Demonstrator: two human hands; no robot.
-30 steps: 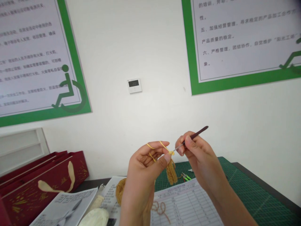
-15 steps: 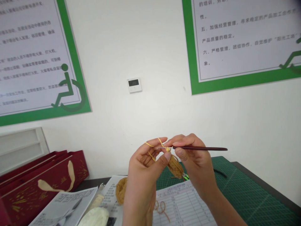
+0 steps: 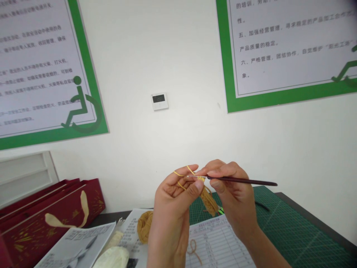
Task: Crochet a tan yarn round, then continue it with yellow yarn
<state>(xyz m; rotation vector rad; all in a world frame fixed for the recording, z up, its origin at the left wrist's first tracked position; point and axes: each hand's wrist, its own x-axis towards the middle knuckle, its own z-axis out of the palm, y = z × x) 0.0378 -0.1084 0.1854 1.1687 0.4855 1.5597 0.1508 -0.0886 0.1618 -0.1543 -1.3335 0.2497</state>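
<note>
My left hand (image 3: 173,201) pinches a small piece of mustard-brown crochet work (image 3: 209,202) between thumb and fingers. A strand of yellow yarn (image 3: 182,185) winds around its fingers and runs over the raised index finger to the work. In my right hand (image 3: 232,191) is a crochet hook (image 3: 245,181) with a dark red handle, held between thumb and fingers. Its thin metal tip points left and lies at the top edge of the work, by the left fingertips. Whether the tip passes through a stitch is too small to tell.
A ball of mustard yarn (image 3: 144,227) rests on printed papers left of my wrists, near a pale round item (image 3: 113,257). A printed form (image 3: 220,242) with a loose brown yarn end lies on the green cutting mat (image 3: 292,223). Red gift bags (image 3: 52,212) stand at left.
Both hands have shifted slightly right and down with the crochet work. The hook's handle end has swung lower and farther right, so the hook slants more.
</note>
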